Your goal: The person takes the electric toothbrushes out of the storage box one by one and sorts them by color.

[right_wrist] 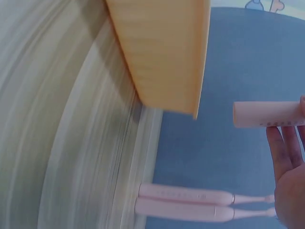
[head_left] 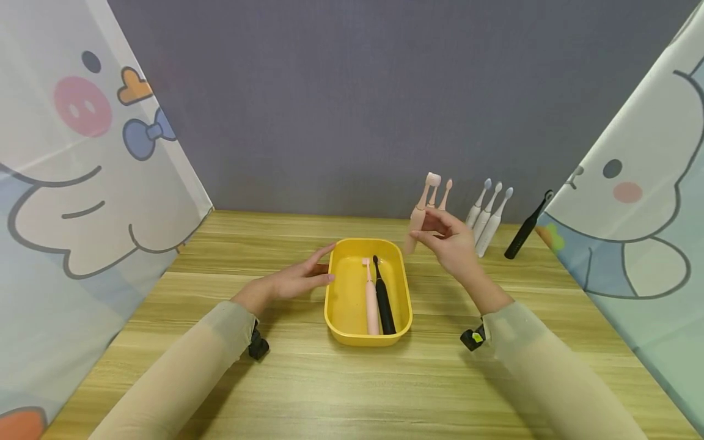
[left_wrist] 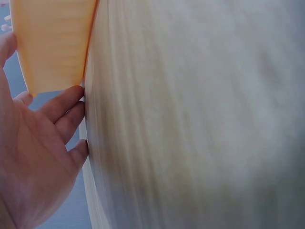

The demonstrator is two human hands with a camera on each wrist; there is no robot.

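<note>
A pink electric toothbrush (head_left: 418, 221) is held by its handle between the thumb and fingers of my right hand (head_left: 452, 244), raised to the right of a yellow bin (head_left: 341, 337). In the right wrist view the bottom end of this handle (right_wrist: 262, 114) juts out clear of the fingers. My left hand (head_left: 294, 280) rests against the bin's left side, thumb at the rim and fingers fairly straight around the far corner. Inside the bin a pink toothbrush (head_left: 371, 308) and a black toothbrush (head_left: 385, 305) lie side by side.
Two more pink toothbrushes (right_wrist: 186, 202) stand behind my right hand. To their right are three white toothbrushes (head_left: 486, 229) and one black toothbrush (head_left: 524, 235). A grey panel (head_left: 357, 110) backs the wooden table (head_left: 352, 391), with cartoon-printed curtains (head_left: 632, 244) at the sides.
</note>
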